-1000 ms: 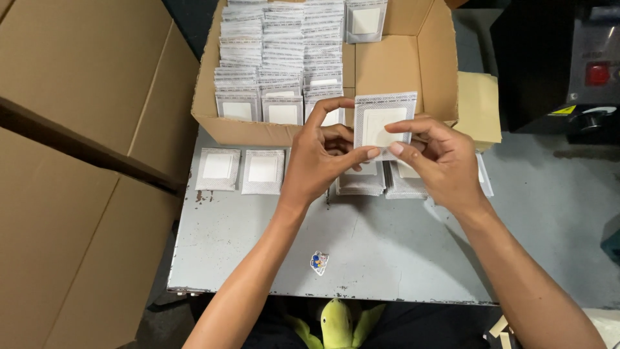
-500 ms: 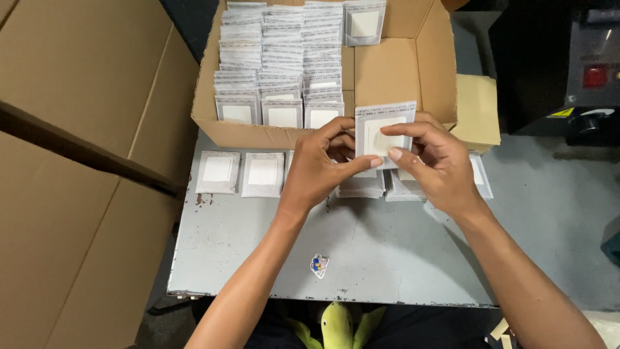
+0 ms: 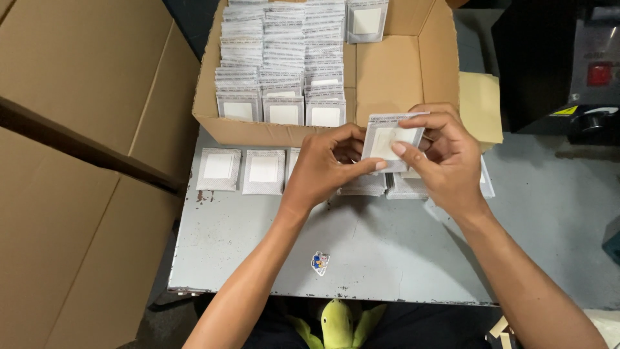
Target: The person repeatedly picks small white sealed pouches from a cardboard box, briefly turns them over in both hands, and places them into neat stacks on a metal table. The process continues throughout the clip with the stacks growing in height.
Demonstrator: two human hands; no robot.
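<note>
Left hand: my left hand (image 3: 323, 169) sits at frame centre, thumb and fingers pinching the lower left edge of the pouch (image 3: 391, 139)
Right hand: my right hand (image 3: 445, 161) is just right of centre, fingers curled over the top right of the pouch, thumb pressed on its front
Pouch: small, flat, square, grey-silver with a pale square panel in the middle and a thin band of print along the top; held tilted between both hands, above the table and in front of the box's near wall
Box: open brown cardboard box (image 3: 400, 64) in the upper middle of the frame; its left part is packed with rows of packed pouches (image 3: 281, 58) standing on edge, the right part shows bare cardboard floor, and one more pouch leans at the far wall
Table row: two flat pouches (image 3: 240, 170) lie side by side on the table left of my left hand, a third partly hidden behind it
Stacks: low stacks (image 3: 387, 186) of the same pouches lie under and behind my hands, touching each other
Table: grey metal table (image 3: 387, 258), scuffed, with a small blue and white sticker (image 3: 319, 262) near the lower centre
Envelope: tan paper sheet or envelope (image 3: 481, 106) right of the box
Cartons: large closed brown cartons (image 3: 71, 161) fill the left of the frame
Machine: dark machine (image 3: 581, 64) at upper right with a red patch and a yellow triangular sign
Toy: green soft toy (image 3: 336, 320) at the bottom edge
</note>
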